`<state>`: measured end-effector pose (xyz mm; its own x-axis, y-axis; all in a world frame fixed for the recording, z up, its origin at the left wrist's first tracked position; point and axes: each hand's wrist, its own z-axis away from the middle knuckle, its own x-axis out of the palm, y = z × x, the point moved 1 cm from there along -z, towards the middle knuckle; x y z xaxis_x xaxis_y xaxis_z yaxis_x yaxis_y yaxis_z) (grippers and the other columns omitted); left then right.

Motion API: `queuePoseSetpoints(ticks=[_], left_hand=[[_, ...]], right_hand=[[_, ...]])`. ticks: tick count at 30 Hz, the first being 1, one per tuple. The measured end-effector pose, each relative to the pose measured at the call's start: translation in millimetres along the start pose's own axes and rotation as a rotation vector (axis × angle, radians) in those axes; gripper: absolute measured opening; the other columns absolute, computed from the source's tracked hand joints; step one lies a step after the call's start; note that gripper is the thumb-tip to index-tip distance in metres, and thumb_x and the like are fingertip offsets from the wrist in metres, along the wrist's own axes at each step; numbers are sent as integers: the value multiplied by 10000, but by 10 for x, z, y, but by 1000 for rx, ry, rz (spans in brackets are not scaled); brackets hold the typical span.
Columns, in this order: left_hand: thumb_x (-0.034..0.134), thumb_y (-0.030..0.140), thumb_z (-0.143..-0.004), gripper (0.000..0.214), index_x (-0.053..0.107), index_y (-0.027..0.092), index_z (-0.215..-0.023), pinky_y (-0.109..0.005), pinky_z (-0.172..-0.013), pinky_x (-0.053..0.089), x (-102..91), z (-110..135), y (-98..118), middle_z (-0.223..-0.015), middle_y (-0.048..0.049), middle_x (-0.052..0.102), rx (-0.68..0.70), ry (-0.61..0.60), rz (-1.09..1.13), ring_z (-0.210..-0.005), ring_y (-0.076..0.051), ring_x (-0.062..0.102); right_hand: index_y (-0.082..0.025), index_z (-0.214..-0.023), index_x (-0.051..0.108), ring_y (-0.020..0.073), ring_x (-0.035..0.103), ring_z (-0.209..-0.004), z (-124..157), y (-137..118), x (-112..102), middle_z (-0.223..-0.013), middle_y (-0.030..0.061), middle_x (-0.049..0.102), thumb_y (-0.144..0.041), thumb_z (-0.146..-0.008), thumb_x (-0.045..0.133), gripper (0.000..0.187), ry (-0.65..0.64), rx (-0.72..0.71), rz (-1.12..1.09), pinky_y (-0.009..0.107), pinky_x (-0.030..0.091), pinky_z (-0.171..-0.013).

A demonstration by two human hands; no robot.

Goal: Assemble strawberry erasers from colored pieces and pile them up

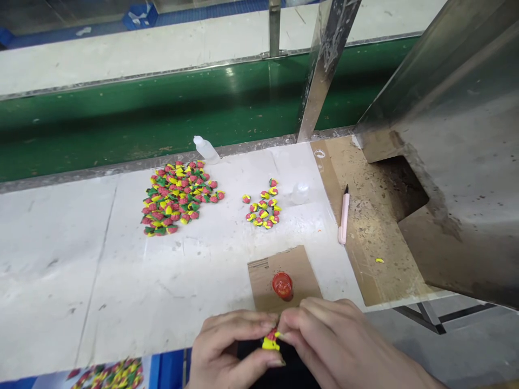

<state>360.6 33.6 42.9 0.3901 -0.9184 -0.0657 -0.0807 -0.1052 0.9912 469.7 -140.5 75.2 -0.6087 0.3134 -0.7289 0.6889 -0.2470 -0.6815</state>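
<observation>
My left hand (229, 346) and my right hand (328, 340) meet at the bottom centre, their fingertips pinching a small red and yellow strawberry-shaped piece (271, 340) from both sides. Just beyond my fingers, a red-capped container (283, 285) stands on a cardboard square (263, 273). Farther off on the white table (81, 270) lie a heap of red, yellow and green strawberry pieces (176, 197) and a smaller heap of red and yellow pieces (261, 205).
A plastic dropper bottle (206, 150) lies at the table's back edge, and a clear small bottle (300, 193) stands nearby. A pink utility knife (344, 216) rests on brown taped board. A green conveyor belt (162, 119) runs behind; a steel housing (458, 135) fills the right.
</observation>
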Motion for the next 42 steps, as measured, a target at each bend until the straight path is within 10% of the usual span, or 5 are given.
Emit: queuePoseSetpoints(ticks=[23, 33, 42], left_hand=[[1007, 281, -660, 409, 844, 344, -1029, -158, -681, 664, 46, 110, -111, -806, 26, 880, -116, -21, 119, -638, -169, 832], [1012, 223, -648, 450, 844, 357, -1042, -214, -709, 686, 77, 26, -58, -866, 15, 888, -173, -84, 296, -697, -194, 843], [1016, 178, -641, 432, 826, 261, -1020, -145, -669, 639, 281, 206, -232, -863, -17, 888, -209, 57, 620, -714, -183, 843]], right_hand=[[-206, -928, 618, 146, 509, -567, -129, 121, -196, -684, -30, 600, -276, -1183, 182, 510, -138, -221, 75, 332, 249, -511], [-188, -957, 685, 88, 547, -617, -29, 224, -54, -707, -32, 625, -283, -1146, 458, 311, 186, -228, -288, 212, 431, -638], [-175, -1152, 713, 146, 639, -1171, 87, 238, 102, -1038, 37, 774, -263, -1100, 580, 168, 388, -313, -171, 275, 537, -1061]])
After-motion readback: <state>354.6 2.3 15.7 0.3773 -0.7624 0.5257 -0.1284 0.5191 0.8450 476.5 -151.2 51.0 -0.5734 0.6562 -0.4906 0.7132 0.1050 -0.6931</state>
